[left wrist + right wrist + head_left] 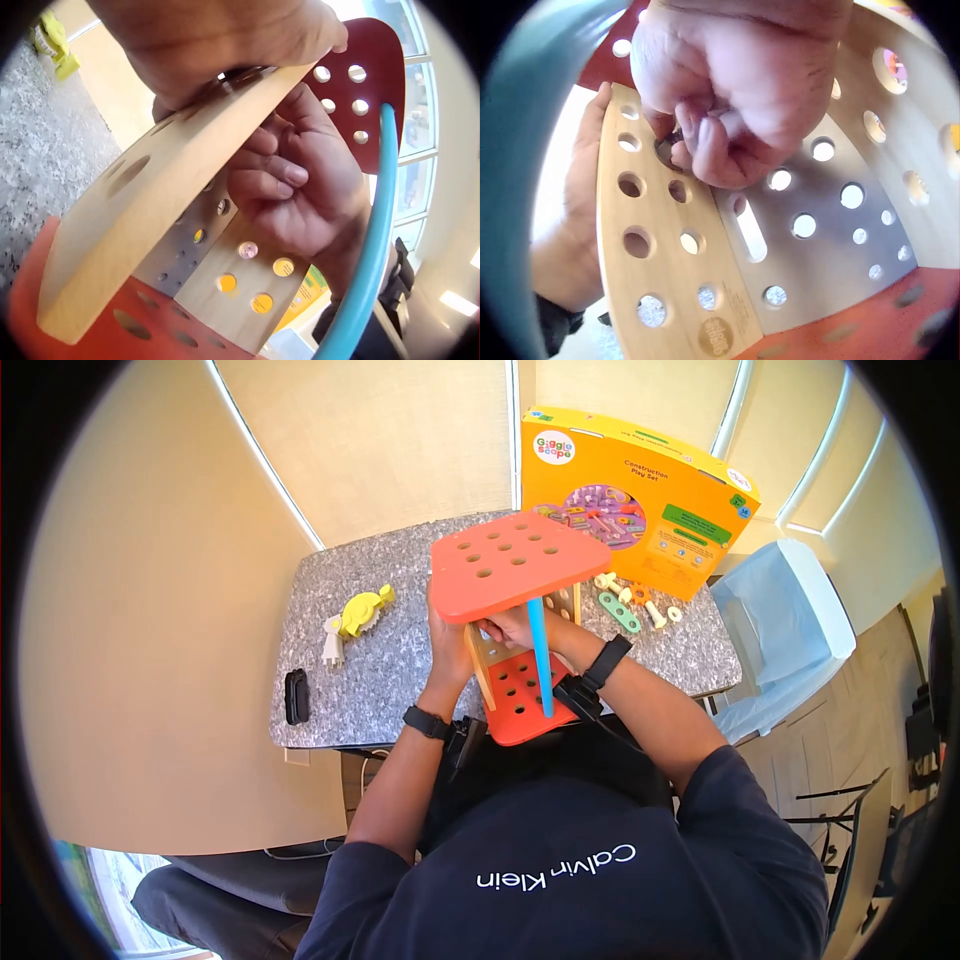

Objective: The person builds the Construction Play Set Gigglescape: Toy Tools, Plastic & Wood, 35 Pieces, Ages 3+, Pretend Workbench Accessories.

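Observation:
A toy workbench of perforated panels is held upright at the table's front edge. It has a red-orange top (520,555), a red base (515,695), wooden sides, a grey back panel (802,195) and a blue rod (541,655) between top and base. My left hand (225,45) grips one wooden side panel (667,255) from outside, near the top. Inside the frame is my right hand (735,97), fingers curled, with fingertips right at a hole of that same panel. I cannot tell whether anything is between those fingertips.
An orange box (640,490) stands at the table's back right. Before it lie a green perforated strip (619,612) and several cream bolts and rings. On the left are a yellow toy piece (365,610), a whitish piece (333,641) and a black case (297,696). A lined bin (790,630) stands right.

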The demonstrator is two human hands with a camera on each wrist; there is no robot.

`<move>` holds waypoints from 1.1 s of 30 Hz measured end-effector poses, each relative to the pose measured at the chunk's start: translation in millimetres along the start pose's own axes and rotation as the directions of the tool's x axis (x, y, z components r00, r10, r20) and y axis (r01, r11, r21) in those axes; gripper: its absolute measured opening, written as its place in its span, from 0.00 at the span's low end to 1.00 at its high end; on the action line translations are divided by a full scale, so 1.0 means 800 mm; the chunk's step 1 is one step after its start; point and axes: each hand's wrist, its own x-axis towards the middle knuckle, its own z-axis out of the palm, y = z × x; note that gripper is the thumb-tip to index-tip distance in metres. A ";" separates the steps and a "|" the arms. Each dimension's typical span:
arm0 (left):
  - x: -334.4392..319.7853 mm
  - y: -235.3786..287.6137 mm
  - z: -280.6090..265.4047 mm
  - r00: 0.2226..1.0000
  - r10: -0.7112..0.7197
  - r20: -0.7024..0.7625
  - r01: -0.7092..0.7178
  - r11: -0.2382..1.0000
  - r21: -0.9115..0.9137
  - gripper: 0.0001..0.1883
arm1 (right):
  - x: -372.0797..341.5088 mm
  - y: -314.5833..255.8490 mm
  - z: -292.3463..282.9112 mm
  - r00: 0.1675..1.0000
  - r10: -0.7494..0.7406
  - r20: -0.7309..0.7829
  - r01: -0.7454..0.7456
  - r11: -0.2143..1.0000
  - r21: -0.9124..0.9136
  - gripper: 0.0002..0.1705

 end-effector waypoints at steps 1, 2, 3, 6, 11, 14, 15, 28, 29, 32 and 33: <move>-0.002 0.001 0.000 1.000 0.002 0.002 -0.002 1.000 0.001 0.35 | 0.003 0.006 -0.003 1.000 -0.003 -0.001 0.003 1.000 -0.001 0.27; -0.005 0.001 -0.001 1.000 -0.017 -0.001 0.017 1.000 -0.014 0.34 | 0.007 0.015 -0.006 0.999 0.029 0.043 -0.030 0.999 0.028 0.27; -0.003 0.002 0.000 0.999 -0.035 -0.002 0.035 0.999 -0.030 0.33 | 0.010 0.021 -0.011 0.995 0.058 0.086 -0.062 0.997 0.053 0.27; 0.001 -0.020 -0.021 0.996 -0.088 -0.018 0.086 0.992 -0.093 0.35 | -0.008 -0.002 -0.012 0.981 0.159 0.116 -0.168 0.983 0.078 0.28; -0.001 0.015 0.004 0.997 0.009 -0.072 -0.006 0.999 0.050 0.45 | -0.036 0.001 -0.029 0.953 0.207 0.223 -0.265 0.925 0.271 0.26; -0.005 0.025 0.020 0.986 0.044 -0.163 -0.031 0.996 0.084 0.51 | -0.062 0.006 -0.033 0.970 0.166 0.176 -0.222 0.898 0.380 0.22; -0.006 0.027 0.022 0.981 0.063 -0.183 -0.046 0.994 0.094 0.53 | -0.071 0.003 -0.034 0.986 0.147 0.078 -0.165 0.910 0.380 0.21; 0.007 0.146 0.038 0.924 0.382 0.001 -0.263 0.635 0.726 0.55 | -0.172 0.040 -0.100 0.991 0.107 -0.085 -0.087 0.974 0.208 0.31; 0.006 0.147 0.040 0.904 0.419 0.081 -0.288 0.459 0.841 0.54 | -0.179 0.043 -0.105 0.990 0.108 -0.086 -0.088 0.973 0.214 0.31; 0.002 0.138 0.047 0.893 0.419 0.166 -0.263 0.185 0.947 0.53 | -0.194 0.038 -0.120 0.987 0.024 -0.158 0.058 0.867 0.496 0.34; 0.000 0.133 0.048 0.892 0.406 0.198 -0.248 0.074 0.966 0.53 | -0.199 0.040 -0.124 0.987 0.029 -0.159 0.055 0.865 0.499 0.34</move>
